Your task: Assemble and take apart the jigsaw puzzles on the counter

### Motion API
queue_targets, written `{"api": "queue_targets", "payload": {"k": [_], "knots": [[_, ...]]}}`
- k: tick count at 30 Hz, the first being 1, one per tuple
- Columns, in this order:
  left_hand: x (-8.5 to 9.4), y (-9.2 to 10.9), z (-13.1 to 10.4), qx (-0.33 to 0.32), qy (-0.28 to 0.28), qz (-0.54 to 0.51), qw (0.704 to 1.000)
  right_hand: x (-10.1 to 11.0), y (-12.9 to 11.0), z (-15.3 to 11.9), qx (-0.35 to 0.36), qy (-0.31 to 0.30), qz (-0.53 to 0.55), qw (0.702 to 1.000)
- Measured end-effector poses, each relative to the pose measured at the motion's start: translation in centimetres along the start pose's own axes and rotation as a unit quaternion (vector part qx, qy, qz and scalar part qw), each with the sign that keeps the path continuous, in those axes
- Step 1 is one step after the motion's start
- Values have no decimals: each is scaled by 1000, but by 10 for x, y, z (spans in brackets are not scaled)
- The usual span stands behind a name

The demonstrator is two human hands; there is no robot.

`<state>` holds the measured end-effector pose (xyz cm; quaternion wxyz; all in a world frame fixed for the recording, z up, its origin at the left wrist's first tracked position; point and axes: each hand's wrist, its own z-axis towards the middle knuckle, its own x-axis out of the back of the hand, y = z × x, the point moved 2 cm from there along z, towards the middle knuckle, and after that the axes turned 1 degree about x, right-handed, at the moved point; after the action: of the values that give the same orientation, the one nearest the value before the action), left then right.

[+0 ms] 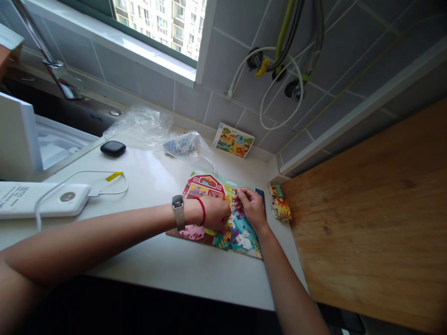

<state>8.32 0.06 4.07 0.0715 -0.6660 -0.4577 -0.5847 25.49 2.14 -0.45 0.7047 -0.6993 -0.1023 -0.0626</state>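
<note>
Puzzle board (244,249): lying lengthwise along bench (150,260), pointing barn roof (207,177) wallward; curling left hand (214,213) over it, bunching right hand (252,207), grips unclear.

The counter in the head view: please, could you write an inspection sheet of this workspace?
Surface: white counter, dry-looking in its bare parts.
Job's things: animal picture under the hands; small picture pieces piled to its right.
Clutter: clear plastic bag, black case.
Grippers: bare left hand and right hand at the picture; anything held cannot be told.
Cables: white cable loops beside the power bank; another hangs by the wall.
Surroundings: window, tap, wooden panel.
</note>
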Motion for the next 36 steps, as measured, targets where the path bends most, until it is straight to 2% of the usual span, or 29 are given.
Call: {"api": "queue_targets", "payload": {"k": [8, 12, 17, 24, 30, 36], "knots": [[-9, 17, -7, -1, 7, 79, 997, 0, 4, 1, 3, -9, -16, 1000], [-17, 20, -7, 5, 5, 68, 998, 0, 1, 0, 4, -5, -21, 1000], [-15, 21, -7, 19, -2, 63, 998, -1, 1, 0, 5, -7, -15, 1000], [-18, 22, -7, 18, 14, 53, 998, -2, -1, 0, 3, -8, -26, 1000], [-9, 20, -8, 31, 10, 34, 999, -1, 0, 1, 7, -12, -24, 1000], [1, 9, -6, 20, -2, 28, 999, -2, 2, 1, -3, -14, -13, 1000]]}}
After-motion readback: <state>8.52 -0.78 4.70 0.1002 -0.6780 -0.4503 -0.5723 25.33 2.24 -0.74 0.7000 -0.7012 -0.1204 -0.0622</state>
